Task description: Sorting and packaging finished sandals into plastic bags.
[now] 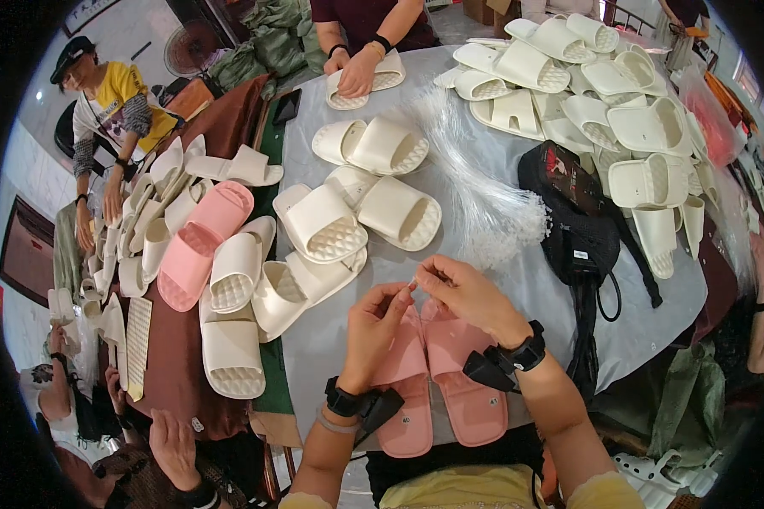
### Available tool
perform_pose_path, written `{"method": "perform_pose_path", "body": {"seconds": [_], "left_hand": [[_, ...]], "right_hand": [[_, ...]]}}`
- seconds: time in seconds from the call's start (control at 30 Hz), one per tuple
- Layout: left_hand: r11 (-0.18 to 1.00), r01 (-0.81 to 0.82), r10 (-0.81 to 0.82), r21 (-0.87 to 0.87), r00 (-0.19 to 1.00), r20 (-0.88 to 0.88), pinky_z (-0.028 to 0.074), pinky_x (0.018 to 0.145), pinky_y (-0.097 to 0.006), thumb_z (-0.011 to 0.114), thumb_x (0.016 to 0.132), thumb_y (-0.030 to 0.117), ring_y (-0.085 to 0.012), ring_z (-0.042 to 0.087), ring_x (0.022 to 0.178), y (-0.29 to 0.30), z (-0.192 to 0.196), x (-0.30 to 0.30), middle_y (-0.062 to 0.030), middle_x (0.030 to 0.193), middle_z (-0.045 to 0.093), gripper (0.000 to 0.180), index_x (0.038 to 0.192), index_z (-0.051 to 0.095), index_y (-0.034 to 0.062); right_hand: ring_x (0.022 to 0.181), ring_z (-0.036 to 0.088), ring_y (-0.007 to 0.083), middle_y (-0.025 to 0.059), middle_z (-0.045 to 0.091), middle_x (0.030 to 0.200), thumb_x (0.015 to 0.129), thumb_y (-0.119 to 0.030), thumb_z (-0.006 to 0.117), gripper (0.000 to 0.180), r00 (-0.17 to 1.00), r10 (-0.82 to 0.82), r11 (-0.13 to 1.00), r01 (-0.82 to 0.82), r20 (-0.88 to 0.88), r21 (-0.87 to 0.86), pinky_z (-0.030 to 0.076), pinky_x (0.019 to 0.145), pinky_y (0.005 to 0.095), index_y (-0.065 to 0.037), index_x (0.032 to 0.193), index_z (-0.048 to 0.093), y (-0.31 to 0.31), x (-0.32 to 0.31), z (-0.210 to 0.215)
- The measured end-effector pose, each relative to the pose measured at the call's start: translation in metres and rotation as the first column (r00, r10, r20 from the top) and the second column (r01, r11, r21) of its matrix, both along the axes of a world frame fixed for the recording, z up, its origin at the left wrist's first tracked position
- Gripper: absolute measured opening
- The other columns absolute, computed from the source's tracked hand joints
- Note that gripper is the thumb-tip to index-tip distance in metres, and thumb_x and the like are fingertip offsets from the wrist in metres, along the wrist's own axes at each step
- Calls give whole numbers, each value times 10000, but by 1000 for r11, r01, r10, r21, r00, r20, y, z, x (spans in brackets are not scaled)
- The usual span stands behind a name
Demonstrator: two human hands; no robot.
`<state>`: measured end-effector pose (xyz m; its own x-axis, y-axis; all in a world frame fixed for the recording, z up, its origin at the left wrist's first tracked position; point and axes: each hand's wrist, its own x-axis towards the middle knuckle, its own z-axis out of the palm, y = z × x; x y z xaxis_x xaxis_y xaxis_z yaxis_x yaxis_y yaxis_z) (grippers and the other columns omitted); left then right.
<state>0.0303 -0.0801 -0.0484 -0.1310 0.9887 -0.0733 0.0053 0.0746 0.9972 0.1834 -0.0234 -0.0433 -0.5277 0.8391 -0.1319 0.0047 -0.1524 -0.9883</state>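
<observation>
A pair of pink slippers [471, 399] lies side by side at the table's near edge, toes pointing away from me. My left hand [377, 327] is closed in a pinch over the toe of the left slipper. My right hand [471, 297] pinches right beside it, its fingertips almost meeting the left ones. Whatever sits between the fingertips is too small to make out. Beyond my right hand spreads a bundle of thin clear plastic strands [475, 187]. Cream slippers [324, 222] lie in a loose group just past my left hand.
Cream slippers heap up at the far right [560, 68]. A black backpack [569, 212] rests right of the strands. On a brown-covered table [174, 373] at left lie more cream slippers and a pink one [205, 246]. Across the table another person's hands [356, 72] hold a cream slipper.
</observation>
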Motion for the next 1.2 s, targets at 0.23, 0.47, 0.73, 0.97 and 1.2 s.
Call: {"method": "perform_pose_path", "body": {"seconds": [0.23, 0.47, 0.73, 0.97, 1.2], "left_hand": [[1000, -7, 6, -4, 1000, -10, 310, 461, -144, 564, 866, 184, 2, 409, 567, 1, 2, 0, 28, 766, 577, 195, 969, 603, 23], [1000, 7, -7, -16, 1000, -4, 309, 455, -148, 561, 869, 188, 2, 411, 568, 1, 0, -1, 33, 756, 572, 194, 967, 598, 24], [1000, -2, 1, -20, 1000, -14, 302, 445, -148, 559, 870, 195, 2, 409, 554, 2, 2, -1, 33, 743, 568, 186, 943, 599, 29], [1000, -8, 8, -15, 1000, 14, 289, 431, -146, 560, 868, 190, 4, 403, 535, 0, 1, 0, 32, 734, 568, 182, 942, 602, 28], [1000, 3, -3, -8, 1000, 11, 290, 418, -147, 555, 871, 185, 5, 401, 522, 1, 0, -2, 26, 734, 574, 195, 962, 602, 19]], "right_hand": [[565, 438, 47, -3, 541, 770, 879, -210, 514, 206, 1000, 7, 998, -6, -12, 64, 369, 486, 201, -8, 915, 533, 1, -1, -4], [600, 469, 53, 4, 560, 765, 852, -172, 557, 200, 1000, -19, 998, 20, -13, 55, 402, 516, 208, 10, 933, 559, 1, -2, -1], [596, 490, 56, 13, 580, 747, 843, -155, 561, 190, 1000, -14, 996, 13, 13, 87, 419, 508, 210, 12, 932, 582, 2, 0, 3], [561, 506, 62, 29, 604, 774, 827, -164, 574, 222, 996, -80, 984, 72, 44, 161, 421, 463, 212, 1, 975, 588, 0, -3, 1], [585, 483, 21, 8, 595, 794, 839, -142, 572, 214, 995, -99, 995, 100, 18, -31, 397, 490, 168, 14, 984, 591, 0, 2, 5]]}}
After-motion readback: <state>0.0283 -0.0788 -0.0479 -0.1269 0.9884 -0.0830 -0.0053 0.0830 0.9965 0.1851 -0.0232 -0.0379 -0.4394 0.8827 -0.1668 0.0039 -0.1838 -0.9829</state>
